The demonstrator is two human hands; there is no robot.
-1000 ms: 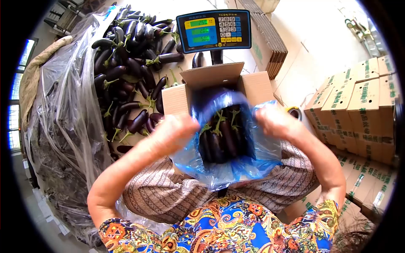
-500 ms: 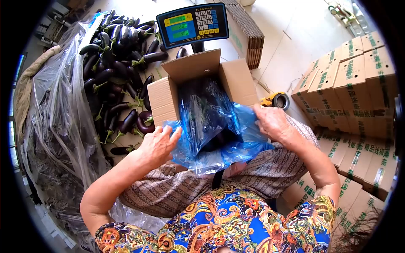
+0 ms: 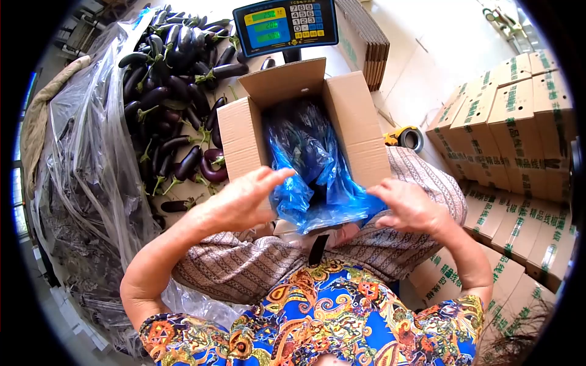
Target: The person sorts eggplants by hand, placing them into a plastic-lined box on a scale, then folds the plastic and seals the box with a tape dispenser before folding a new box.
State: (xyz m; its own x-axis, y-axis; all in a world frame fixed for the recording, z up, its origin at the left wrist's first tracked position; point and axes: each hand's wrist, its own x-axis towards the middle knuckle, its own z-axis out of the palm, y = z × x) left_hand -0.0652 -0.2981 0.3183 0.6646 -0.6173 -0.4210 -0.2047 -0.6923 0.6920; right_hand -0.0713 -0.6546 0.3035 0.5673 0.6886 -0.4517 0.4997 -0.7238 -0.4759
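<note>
**Reader:** Clear plastic on the far left, is that right? What lies beyond it?

**Describer:** Yes. Crumpled clear plastic sheeting [image 3: 91,152] is heaped well to the left of the left hand. Beside it, loose dark eggplants [image 3: 174,91] lie in a pile on the floor, probably kept there to be within arm's reach.

**Reader:** And the left hand itself?

**Describer:** The left hand [image 3: 241,198] hovers with its grip spread flat, fingers [image 3: 274,177] extended, tips touching or almost touching the near left edge of a blue plastic bag [image 3: 317,177]. It pinches nothing.

**Reader:** Where is the bag?

**Describer:** Between the two hands, lining an open cardboard box [image 3: 360,134]. The bag is folded over the contents, seemingly to cover them; dark shapes show dimly through it. The box's flaps stand open, and just beyond it a digital scale display [image 3: 285,27] faces the person, so the box likely sits on the scale.

**Reader:** The right hand?

**Describer:** The right hand [image 3: 412,207] sits at the bag's near right corner, grip loosely spread, fingers curled, holding nothing I can see. Further right, a tape roll [image 3: 408,138] lies on the floor, and closed stacked cartons [image 3: 519,122] stand well apart.
</note>
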